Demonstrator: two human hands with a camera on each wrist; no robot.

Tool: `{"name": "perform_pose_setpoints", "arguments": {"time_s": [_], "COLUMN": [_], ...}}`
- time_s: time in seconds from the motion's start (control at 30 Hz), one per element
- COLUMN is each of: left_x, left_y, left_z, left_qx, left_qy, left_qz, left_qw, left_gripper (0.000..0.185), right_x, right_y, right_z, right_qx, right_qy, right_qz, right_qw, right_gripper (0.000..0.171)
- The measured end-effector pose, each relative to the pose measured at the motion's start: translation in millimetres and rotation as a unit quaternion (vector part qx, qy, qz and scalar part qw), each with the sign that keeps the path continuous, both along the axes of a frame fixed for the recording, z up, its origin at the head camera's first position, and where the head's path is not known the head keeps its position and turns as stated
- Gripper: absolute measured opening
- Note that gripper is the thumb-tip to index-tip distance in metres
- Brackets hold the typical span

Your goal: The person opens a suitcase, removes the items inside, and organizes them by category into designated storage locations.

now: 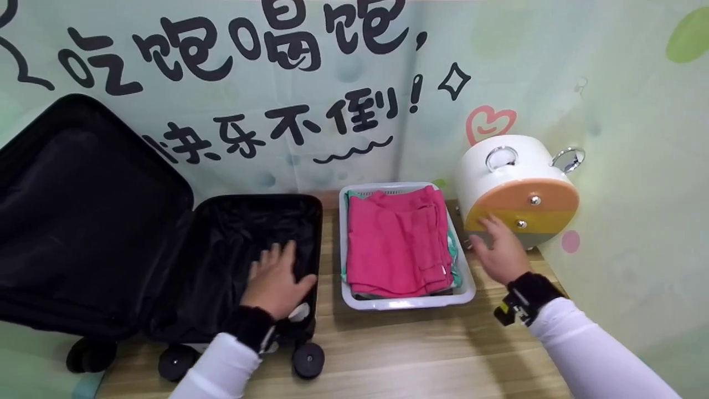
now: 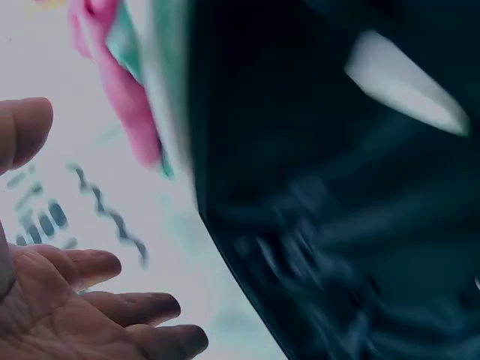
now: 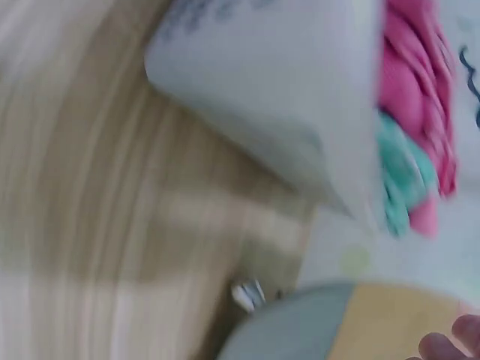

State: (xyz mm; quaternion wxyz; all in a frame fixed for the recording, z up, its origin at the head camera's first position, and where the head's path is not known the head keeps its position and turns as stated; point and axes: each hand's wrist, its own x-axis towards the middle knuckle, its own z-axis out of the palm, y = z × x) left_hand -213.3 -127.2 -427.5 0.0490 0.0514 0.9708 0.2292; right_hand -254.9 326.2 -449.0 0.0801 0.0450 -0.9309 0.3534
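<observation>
My left hand (image 1: 277, 285) hovers over the right half of an open black suitcase (image 1: 205, 277), fingers spread and holding nothing. In the left wrist view its loosely extended fingers (image 2: 142, 307) show beside the suitcase's dark interior. My right hand (image 1: 503, 252) is held with fingers extended in front of a white drum-shaped cabinet (image 1: 471, 177) with orange, yellow and grey bands, overlapping that face in the head view. Between the hands stands a white plastic basket (image 1: 388, 303) with folded pink clothing (image 1: 393, 244) on top and teal fabric (image 1: 455, 257) at its side.
The suitcase lid (image 1: 83, 221) leans open at the left, and its black wheels (image 1: 308, 360) face the front. Everything stands on a wooden tabletop (image 1: 399, 354). Behind it hangs a printed wall cloth (image 1: 354, 66) with large dark lettering. The cabinet has metal ring handles (image 1: 501, 158) and round knobs (image 1: 534, 200).
</observation>
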Motion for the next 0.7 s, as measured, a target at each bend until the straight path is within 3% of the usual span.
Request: {"name": "perform_pose_setpoints", "arguments": {"time_s": [0.17,0.33,0.53,0.7], "left_x": [9.8,22.3,29.1,30.3], "left_y": [-50.1,-83.2,-103.0,-108.1], "left_z": [-8.7,-19.8,-32.7,-39.3], "left_qx": [-0.019,-0.012,-0.009,-0.016], "left_qy": [0.01,0.003,0.017,0.026], "left_qz": [0.033,0.06,0.076,0.085], "left_qw": [0.9992,0.9981,0.9969,0.9959], "left_gripper": [0.088,0.09,0.091,0.093], "right_x": [-3.6,-4.1,-7.1,-12.0], "right_y": [27.2,44.6,56.7,63.3], "right_z": [15.1,27.1,38.6,41.3], "right_qx": [0.003,0.003,0.004,-0.004], "right_qy": [0.063,0.077,0.054,0.036], "right_qz": [-0.042,-0.088,-0.151,-0.164], "right_qw": [0.997,0.993,0.987,0.986], "right_gripper": [0.05,0.049,0.051,0.054]}}
